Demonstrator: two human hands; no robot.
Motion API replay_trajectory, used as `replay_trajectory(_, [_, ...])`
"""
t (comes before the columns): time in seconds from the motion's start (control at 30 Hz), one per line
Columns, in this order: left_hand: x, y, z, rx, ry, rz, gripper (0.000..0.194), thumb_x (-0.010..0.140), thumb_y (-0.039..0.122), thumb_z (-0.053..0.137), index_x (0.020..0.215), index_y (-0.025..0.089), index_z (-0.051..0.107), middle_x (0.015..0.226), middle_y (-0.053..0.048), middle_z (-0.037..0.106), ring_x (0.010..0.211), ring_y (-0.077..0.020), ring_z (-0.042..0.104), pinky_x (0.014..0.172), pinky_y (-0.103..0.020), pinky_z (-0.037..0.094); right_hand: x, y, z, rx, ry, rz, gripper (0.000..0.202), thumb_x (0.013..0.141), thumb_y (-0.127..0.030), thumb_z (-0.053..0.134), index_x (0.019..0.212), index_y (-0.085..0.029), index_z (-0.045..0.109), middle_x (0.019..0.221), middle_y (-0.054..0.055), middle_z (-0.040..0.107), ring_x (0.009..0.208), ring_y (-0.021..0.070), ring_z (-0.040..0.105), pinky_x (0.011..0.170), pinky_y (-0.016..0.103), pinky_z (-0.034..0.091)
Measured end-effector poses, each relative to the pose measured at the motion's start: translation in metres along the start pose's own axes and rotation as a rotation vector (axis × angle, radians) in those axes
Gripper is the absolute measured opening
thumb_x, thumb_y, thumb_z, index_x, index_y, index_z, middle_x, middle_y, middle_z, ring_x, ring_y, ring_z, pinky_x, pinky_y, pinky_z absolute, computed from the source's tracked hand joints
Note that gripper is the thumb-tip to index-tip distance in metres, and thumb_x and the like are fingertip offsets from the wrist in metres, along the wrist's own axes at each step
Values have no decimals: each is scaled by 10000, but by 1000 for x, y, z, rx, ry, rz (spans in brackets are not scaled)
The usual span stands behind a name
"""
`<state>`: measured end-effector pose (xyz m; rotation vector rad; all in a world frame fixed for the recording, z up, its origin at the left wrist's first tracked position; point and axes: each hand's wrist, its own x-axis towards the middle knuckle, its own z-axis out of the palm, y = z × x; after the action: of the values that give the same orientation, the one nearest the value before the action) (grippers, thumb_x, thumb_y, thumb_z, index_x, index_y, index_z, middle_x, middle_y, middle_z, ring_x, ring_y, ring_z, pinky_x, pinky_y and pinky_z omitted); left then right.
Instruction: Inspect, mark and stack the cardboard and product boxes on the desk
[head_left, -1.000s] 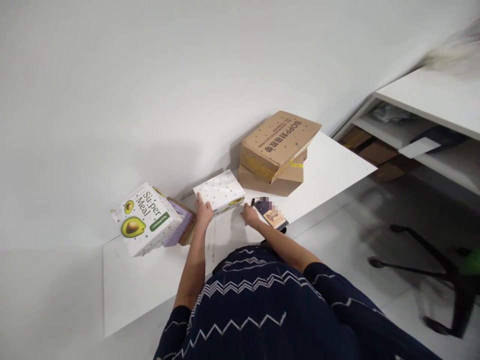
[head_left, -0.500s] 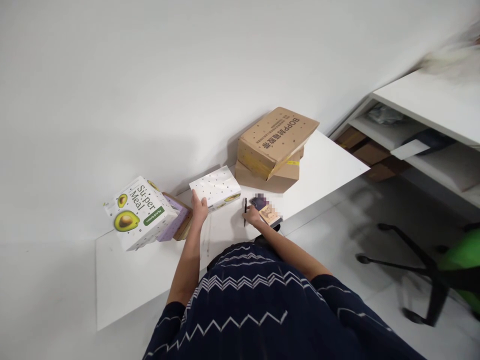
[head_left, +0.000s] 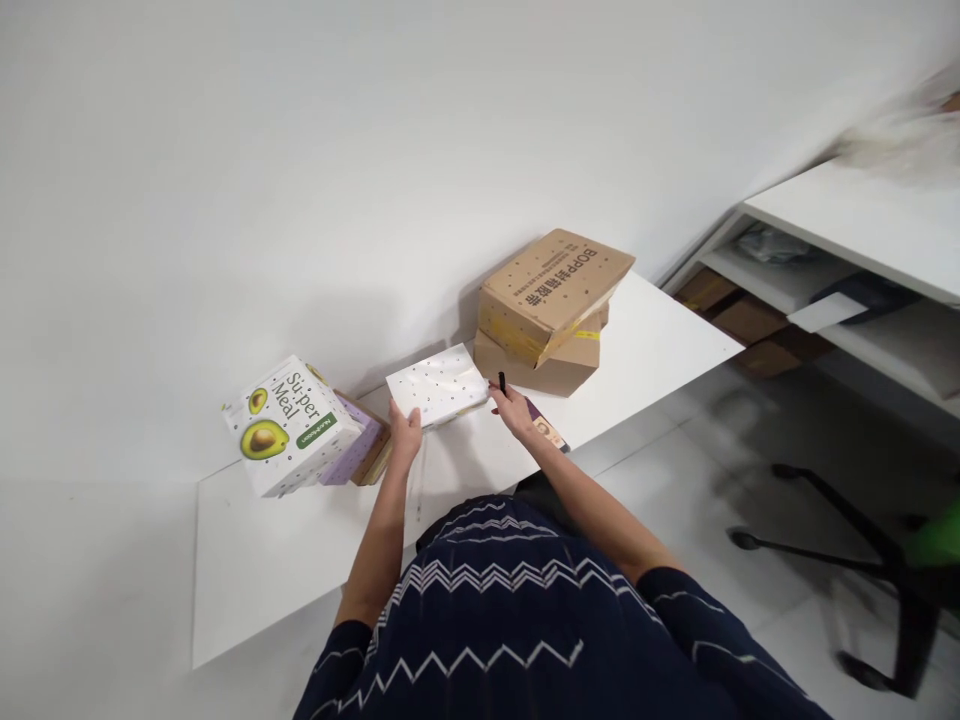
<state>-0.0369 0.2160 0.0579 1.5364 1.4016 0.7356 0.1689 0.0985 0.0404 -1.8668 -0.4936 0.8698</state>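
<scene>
A white box with small dark dots (head_left: 439, 385) is at the middle of the white table, its top facing me and a shadow below its near edge. My left hand (head_left: 406, 432) grips its near left corner, thumb on top. My right hand (head_left: 513, 408) is at its right end, fingertips at the edge, and holds a black pen (head_left: 502, 381) that points up. Behind the right wrist lies a dark flat item with a tan picture (head_left: 551, 433), partly covered by the hand and forearm.
To the left stand a white avocado-print box (head_left: 289, 425), a purple box (head_left: 351, 450) and a brown box (head_left: 375, 455). Two stacked cardboard boxes (head_left: 551, 295) sit behind on the right. A white shelf unit (head_left: 847, 220) and a wheeled chair (head_left: 892, 570) are farther right.
My right hand, still with the pen, has moved from beside the dark flat item to the white box's right end. The box has tilted, so less of its avocado-print side shows.
</scene>
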Motion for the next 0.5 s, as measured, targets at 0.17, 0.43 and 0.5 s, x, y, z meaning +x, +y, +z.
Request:
replay_trajectory(0.17, [-52,-16,-4,-157,52,-14,607,837,362,682,1356,183,424,1428,-178,512,1327,-287,508,1118,-415,404,-23,1,-21,-111,-82,-21,542,924,-574,445,1164,-159,699,985,88,729,772,177,669,539,205,525])
replay_trajectory(0.43, [-81,-40,-14,-625,-106,-648,631,861,729,455,1234,239,592,1272,-97,654,1076,-281,671,757,-383,586,-50,42,-51,1,-214,240,602,909,-646,462,963,-100,709,985,188,732,862,239,700,417,199,491])
replay_trajectory(0.5, [-80,-42,-12,-634,-198,-601,592,820,632,614,1235,210,604,1245,-107,676,1092,-287,669,819,-388,578,-52,46,-48,-38,-223,281,560,850,-641,583,1002,-117,707,953,164,736,785,220,688,418,213,506])
